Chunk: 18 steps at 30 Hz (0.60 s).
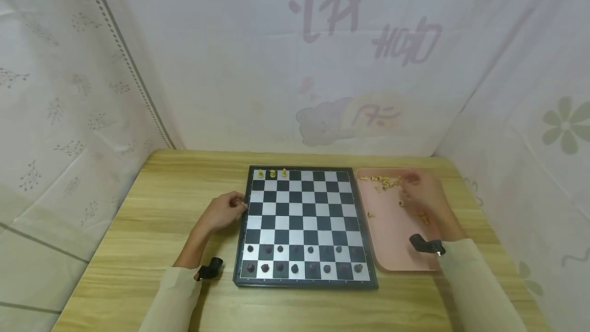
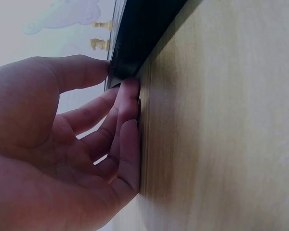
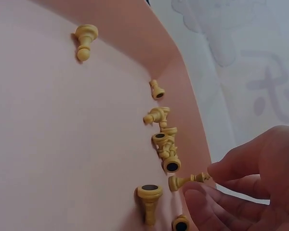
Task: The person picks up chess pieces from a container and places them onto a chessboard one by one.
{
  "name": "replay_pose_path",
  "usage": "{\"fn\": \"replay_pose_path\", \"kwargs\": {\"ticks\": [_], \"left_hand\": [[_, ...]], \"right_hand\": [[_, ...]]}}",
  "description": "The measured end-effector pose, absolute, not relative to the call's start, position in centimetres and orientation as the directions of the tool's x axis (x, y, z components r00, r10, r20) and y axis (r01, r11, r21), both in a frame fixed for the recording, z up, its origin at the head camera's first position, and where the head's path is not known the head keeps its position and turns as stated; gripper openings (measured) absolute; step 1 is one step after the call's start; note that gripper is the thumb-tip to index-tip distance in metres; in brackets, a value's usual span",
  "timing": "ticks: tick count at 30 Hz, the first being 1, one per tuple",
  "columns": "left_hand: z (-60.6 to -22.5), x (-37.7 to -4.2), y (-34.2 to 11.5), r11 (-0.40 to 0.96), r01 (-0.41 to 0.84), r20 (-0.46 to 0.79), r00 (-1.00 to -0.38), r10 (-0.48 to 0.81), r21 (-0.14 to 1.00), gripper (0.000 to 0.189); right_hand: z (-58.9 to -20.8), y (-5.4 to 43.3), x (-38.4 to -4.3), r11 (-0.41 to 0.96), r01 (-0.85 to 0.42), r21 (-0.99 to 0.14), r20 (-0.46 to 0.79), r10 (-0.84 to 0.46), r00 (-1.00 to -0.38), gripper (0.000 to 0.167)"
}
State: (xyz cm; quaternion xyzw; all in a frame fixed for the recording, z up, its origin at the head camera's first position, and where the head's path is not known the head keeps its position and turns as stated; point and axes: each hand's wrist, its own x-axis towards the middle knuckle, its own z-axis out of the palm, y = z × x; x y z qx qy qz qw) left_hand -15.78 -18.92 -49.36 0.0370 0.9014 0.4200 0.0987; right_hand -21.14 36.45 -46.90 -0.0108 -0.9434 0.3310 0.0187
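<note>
My left hand (image 1: 224,211) holds the left edge of the chessboard (image 1: 282,209). Seen from the left wrist, its thumb (image 2: 94,72) lies at the board's upper rim, with the curled fingers low along the side. Over the far right part of the pink tray (image 1: 392,245), my right hand (image 1: 426,193) pinches a cream chess king (image 3: 180,182) by its crowned top. Beside that king, several cream pieces lie tumbled along the tray wall, a pawn (image 3: 85,42) apart from them. Three cream pieces, a knight (image 1: 273,173) among them, stand in the board's far left corner.
Dark chess pieces (image 1: 295,268) stand in two rows along the board's near side. The tray sits right against the board's right side on the wooden table (image 1: 161,209). Printed cloth (image 1: 258,65) hangs behind the table and at both sides.
</note>
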Motion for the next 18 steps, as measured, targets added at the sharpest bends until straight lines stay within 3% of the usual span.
{"fn": "replay_pose_path", "kwargs": {"ticks": [18], "left_hand": [[-49.6,-15.8,-19.0,0.639,-0.035,-0.160,-0.977,0.139,0.768,0.034]], "right_hand": [[-48.0,36.2,-21.5,0.823,0.070,-0.563,-0.036,0.060,-0.998,0.054]]}}
